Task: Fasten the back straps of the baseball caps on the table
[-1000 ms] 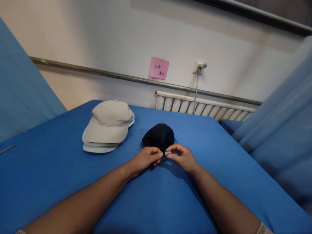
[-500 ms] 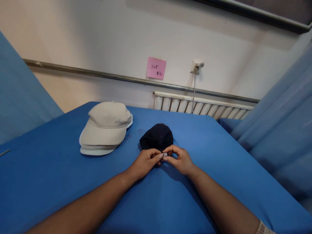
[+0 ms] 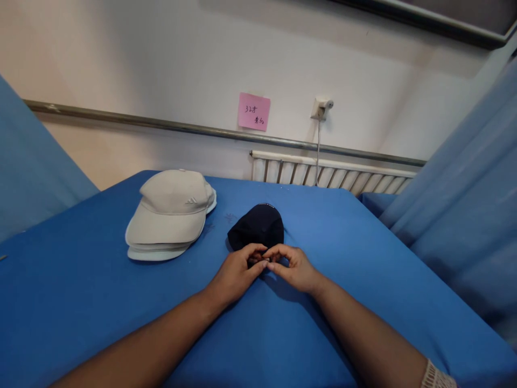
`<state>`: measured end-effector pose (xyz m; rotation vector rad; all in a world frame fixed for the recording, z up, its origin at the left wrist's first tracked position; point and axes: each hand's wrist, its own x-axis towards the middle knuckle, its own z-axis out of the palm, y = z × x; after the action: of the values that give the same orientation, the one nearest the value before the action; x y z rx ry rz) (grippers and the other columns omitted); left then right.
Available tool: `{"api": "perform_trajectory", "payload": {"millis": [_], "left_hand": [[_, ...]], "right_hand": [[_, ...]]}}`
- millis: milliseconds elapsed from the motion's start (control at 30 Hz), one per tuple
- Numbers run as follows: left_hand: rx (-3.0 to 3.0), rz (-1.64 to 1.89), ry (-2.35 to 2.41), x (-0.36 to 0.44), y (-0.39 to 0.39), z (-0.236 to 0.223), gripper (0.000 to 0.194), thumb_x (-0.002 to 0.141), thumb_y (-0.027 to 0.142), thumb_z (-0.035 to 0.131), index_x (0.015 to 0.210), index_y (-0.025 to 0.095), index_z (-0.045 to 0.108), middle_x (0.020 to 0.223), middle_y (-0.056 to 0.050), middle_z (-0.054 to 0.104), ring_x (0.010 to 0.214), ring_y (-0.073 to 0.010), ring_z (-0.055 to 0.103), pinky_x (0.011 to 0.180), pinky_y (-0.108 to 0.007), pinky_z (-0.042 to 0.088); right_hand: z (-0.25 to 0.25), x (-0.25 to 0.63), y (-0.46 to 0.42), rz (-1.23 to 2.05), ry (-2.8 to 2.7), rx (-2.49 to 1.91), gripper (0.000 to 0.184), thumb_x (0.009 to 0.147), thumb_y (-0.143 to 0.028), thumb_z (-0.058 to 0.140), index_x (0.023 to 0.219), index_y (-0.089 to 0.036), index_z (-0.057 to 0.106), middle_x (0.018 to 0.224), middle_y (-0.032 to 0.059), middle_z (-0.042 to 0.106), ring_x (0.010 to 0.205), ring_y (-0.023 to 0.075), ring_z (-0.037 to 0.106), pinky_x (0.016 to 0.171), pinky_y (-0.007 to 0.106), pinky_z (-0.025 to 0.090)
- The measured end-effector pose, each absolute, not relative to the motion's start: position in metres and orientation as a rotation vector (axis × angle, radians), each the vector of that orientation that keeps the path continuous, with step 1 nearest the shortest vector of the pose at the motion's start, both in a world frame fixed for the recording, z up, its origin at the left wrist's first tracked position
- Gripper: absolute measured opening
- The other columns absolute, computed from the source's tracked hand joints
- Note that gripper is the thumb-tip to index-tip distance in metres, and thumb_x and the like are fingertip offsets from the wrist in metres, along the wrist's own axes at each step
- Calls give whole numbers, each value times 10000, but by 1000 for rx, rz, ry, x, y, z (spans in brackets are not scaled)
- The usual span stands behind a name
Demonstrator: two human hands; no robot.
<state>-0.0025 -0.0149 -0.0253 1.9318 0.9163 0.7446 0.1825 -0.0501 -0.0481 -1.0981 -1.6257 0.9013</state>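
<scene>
A dark navy cap [image 3: 260, 225] lies on the blue-covered table in front of me. Both of my hands meet at its near edge, fingers curled and fingertips almost touching. My left hand [image 3: 240, 269] pinches the cap's edge from the left, and my right hand [image 3: 293, 268] does the same from the right. Between the fingertips only a sliver of something pale shows; the fingers hide the rest of it. To the left stands a stack of light caps, with a beige cap [image 3: 173, 196] on top bearing a small emblem.
The blue-covered table [image 3: 323, 323] reaches back to a wall with a white radiator [image 3: 302, 168] and a metal rail [image 3: 169, 125]. A pink note [image 3: 253, 111] and a plugged-in socket [image 3: 321, 109] are on the wall. Blue curtains [image 3: 456, 205] hang at both sides.
The small light grey piece between my fingertips is now mostly covered by my fingers. The hands stay at the cap's near edge, and the view has shifted slightly.
</scene>
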Motion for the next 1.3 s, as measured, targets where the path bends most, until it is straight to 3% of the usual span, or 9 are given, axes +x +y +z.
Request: {"api": "perform_trajectory", "payload": {"millis": [167,367,533,633,900,1200,1300], "left_hand": [[2021,703,896,-3,-13,-27,310,817,307,636,1119,237,630,1018,-14,716,927,-190,668,833,-308,507],[2452,669,1021,-4,-17,-21,268,803,282,656,1067,236,652,979,-46,678,926,-231,604,838,-369,463],[2700,834,1077,-3,-21,-18,200,829,272,633,1022,227,662,1075,-80,598,988,-251,524,861,-406,429],[2722,873,1021,-3,-19,-18,133,839,276,631,955,223,668,1107,-71,611,1046,-256,508,918,-426,395],[2600,807,993,-2,-10,-19,155,829,318,648,958,233,666,887,-27,676,915,-222,550,875,-392,387],[2493,686,1047,-4,-7,-22,185,838,342,625,987,240,665,948,-29,709,893,-220,618,847,-374,437],[2382,685,1081,-4,-5,-23,188,834,338,615,987,241,667,978,-30,711,903,-216,640,836,-356,468]], "right_hand": [[-57,184,-45,1115,-1457,-981,145,817,-291,645,938,-216,669,879,16,691,827,151,645,805,324,500],[-58,179,-42,1210,-1340,-967,179,761,-339,710,870,-206,658,792,-2,681,730,129,627,739,304,497],[-53,180,-40,1225,-1249,-994,219,701,-357,755,801,-198,643,698,-17,657,626,108,582,645,272,471],[-52,182,-39,1232,-1241,-999,231,686,-353,765,802,-195,642,663,-27,638,603,101,568,613,255,449],[-50,186,-36,1241,-1218,-1045,179,682,-280,742,774,-187,620,634,-36,625,562,94,553,572,233,424],[-49,192,-33,1200,-1044,-1229,95,678,-108,628,716,-187,590,557,-62,582,490,75,522,526,205,413],[-51,194,-34,1292,-948,-1329,96,706,-138,645,723,-192,567,574,-38,622,458,85,539,461,198,411]]}}
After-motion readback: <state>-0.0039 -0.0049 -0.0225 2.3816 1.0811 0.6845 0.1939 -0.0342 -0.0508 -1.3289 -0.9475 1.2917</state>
